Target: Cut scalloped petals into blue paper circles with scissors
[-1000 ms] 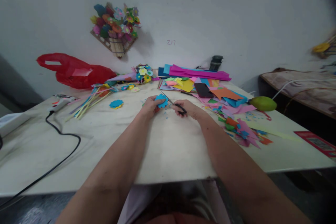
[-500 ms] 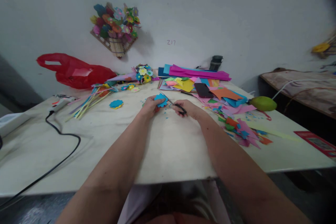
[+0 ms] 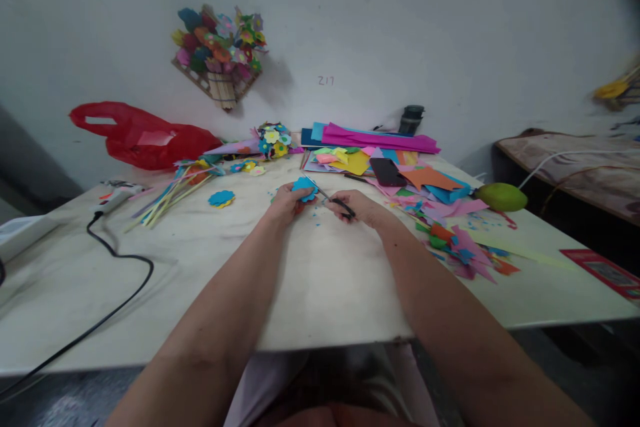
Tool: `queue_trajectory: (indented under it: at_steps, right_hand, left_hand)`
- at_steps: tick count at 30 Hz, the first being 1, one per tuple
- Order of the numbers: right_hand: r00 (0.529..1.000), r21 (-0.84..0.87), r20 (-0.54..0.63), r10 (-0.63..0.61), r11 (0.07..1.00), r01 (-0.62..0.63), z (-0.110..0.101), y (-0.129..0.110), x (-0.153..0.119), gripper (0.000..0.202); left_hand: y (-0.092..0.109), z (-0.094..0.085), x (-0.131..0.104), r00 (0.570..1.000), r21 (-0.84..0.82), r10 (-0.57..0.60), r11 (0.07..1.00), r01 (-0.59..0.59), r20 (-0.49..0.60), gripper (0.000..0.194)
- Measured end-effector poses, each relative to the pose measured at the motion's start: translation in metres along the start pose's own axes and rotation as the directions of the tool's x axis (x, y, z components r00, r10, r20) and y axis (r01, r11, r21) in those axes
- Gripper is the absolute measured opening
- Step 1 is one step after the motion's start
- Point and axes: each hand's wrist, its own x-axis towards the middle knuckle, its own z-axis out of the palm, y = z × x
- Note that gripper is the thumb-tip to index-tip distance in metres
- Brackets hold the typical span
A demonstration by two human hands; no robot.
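My left hand [image 3: 287, 202] is closed on a blue scalloped paper flower [image 3: 304, 189], with a bit of orange showing under it. My right hand [image 3: 357, 208] grips a pair of scissors [image 3: 345, 206] by its black handles. The blades point up and left and lie at the flower's right edge. Small blue paper snippets [image 3: 318, 216] are scattered on the table just below the flower. A blue scalloped cutout [image 3: 221, 198] lies to the left, with a yellow one partly under it.
A glue gun [image 3: 115, 197] with a black cord lies at left, near paper strips [image 3: 170, 193] and a red plastic bag [image 3: 155, 140]. At right are coloured paper scraps [image 3: 463, 250], a phone [image 3: 387, 172] and a green fruit [image 3: 501, 197]. A dark cup [image 3: 411, 120] stands behind.
The blue flower has shifted very slightly to the left in my left hand. My right hand and the scissors stay almost in place beside it.
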Motion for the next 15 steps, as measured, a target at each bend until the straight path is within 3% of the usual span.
queue_trajectory:
  at_steps: [15]
  right_hand:
    - [0.999, -0.005, 0.047, -0.027, 1.000, 0.028, -0.0045, 0.0071, 0.0054, 0.016]
  left_hand:
    - [0.0016, 0.0011, -0.0023, 1.000, 0.008, -0.001, 1.000, 0.001, 0.004, 0.027]
